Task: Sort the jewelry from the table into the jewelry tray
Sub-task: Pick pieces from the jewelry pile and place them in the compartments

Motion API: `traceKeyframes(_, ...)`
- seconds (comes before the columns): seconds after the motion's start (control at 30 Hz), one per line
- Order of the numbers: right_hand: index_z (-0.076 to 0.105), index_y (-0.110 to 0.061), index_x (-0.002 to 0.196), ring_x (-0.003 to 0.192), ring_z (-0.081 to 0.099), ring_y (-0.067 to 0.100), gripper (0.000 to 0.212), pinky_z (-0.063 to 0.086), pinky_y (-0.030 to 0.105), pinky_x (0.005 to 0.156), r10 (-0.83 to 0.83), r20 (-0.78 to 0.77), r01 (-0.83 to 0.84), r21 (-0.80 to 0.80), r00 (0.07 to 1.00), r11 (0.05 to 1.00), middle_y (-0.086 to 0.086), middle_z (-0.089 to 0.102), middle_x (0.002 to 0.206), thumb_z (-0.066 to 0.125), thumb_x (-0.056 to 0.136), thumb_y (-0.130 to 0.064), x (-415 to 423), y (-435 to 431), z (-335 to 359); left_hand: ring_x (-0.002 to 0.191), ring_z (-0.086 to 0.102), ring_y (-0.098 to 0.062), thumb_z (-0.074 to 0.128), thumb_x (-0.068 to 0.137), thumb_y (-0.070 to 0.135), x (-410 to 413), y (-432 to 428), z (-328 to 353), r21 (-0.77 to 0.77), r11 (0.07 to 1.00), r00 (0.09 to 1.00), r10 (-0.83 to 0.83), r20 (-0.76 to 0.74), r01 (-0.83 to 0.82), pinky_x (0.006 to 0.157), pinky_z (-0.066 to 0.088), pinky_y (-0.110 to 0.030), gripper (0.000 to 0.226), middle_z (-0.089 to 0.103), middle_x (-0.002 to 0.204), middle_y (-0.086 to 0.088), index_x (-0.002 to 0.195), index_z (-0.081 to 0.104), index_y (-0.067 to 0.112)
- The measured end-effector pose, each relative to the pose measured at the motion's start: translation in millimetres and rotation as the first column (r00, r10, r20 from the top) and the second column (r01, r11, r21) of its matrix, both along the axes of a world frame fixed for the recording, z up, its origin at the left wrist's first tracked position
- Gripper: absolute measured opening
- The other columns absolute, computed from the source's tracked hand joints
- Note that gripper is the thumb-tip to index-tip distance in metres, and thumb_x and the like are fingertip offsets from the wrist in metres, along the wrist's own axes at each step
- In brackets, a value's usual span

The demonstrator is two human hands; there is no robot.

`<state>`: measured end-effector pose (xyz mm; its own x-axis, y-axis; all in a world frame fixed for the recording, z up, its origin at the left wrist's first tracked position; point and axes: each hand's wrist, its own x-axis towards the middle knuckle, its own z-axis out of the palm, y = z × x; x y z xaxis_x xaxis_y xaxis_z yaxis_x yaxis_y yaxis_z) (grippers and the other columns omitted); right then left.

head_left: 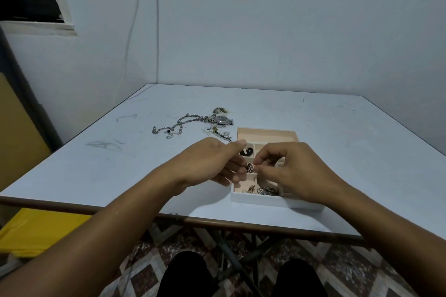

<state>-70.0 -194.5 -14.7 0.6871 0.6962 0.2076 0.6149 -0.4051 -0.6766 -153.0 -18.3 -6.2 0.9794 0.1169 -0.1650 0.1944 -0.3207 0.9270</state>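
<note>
A white jewelry tray (265, 200) with pale pink compartments sits near the table's front edge. Above its left side, my left hand (212, 164) and my right hand (287, 169) meet, and both pinch a small dark, silver-edged ring (250, 167) between their fingertips. Several silver pieces (265, 190) lie in the tray's near compartment, and a black item (246, 152) lies in a middle one. On the table behind the tray lie a silver chain (178, 124), a wristwatch (222, 119) and small loose pieces (218, 132).
The white table (337, 152) stands in a corner against pale walls. Something yellow (36, 231) sits low at the left beside the table. My knees (185, 272) show under the front edge, over a patterned floor.
</note>
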Motion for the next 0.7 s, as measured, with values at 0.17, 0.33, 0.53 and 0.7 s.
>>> traceKeyframes(0.17,0.071,-0.027,0.078,0.069,0.062,0.001,0.009,0.043,0.007,0.061,-0.013,0.040,0.015,-0.052,0.999,0.999,-0.008,0.069,0.075,0.073,0.081,-0.019,15.6,9.0,9.1,0.084,0.071,-0.015,0.045,0.098,0.042,-6.6,12.9,-9.0,0.183,0.971,0.985,0.132,0.109,-0.151,0.087,0.056,-0.039,0.038,0.074,0.094,0.005,0.097,0.073,0.015)
traceKeyframes(0.33,0.072,-0.024,0.085,0.072,0.064,0.006,0.007,0.048,0.019,0.065,-0.003,0.071,0.016,-0.178,0.997,0.984,-0.010,0.070,0.076,0.069,0.081,-0.018,41.0,36.3,11.9,0.105,0.058,-0.006,0.051,0.095,0.034,-2.2,31.2,-25.1,0.482,0.842,0.965,0.158,0.208,-0.241,0.090,0.043,-0.023,0.024,0.067,0.115,0.011,0.112,0.068,0.026)
traceKeyframes(0.53,0.068,-0.029,0.085,0.078,0.063,0.011,0.015,0.051,0.025,0.071,-0.024,0.157,0.066,-0.272,0.987,0.960,-0.011,0.068,0.083,0.060,0.079,-0.016,79.7,76.8,9.5,0.115,0.054,-0.012,0.050,0.094,0.026,23.5,47.0,-42.5,0.599,0.767,0.968,0.119,0.222,-0.232,0.088,0.037,-0.020,0.030,0.063,0.126,0.004,0.120,0.064,0.023)
traceKeyframes(0.7,0.063,-0.031,0.082,0.092,0.061,0.019,0.011,0.049,0.040,0.090,0.026,0.247,0.070,-0.373,0.969,0.925,-0.008,0.066,0.091,0.064,0.080,-0.021,103.3,107.8,8.6,0.109,0.054,-0.020,0.051,0.092,0.023,45.6,59.8,-56.8,0.674,0.707,0.966,0.046,0.256,-0.213,0.090,0.043,-0.030,0.028,0.064,0.114,-0.002,0.113,0.064,0.012)
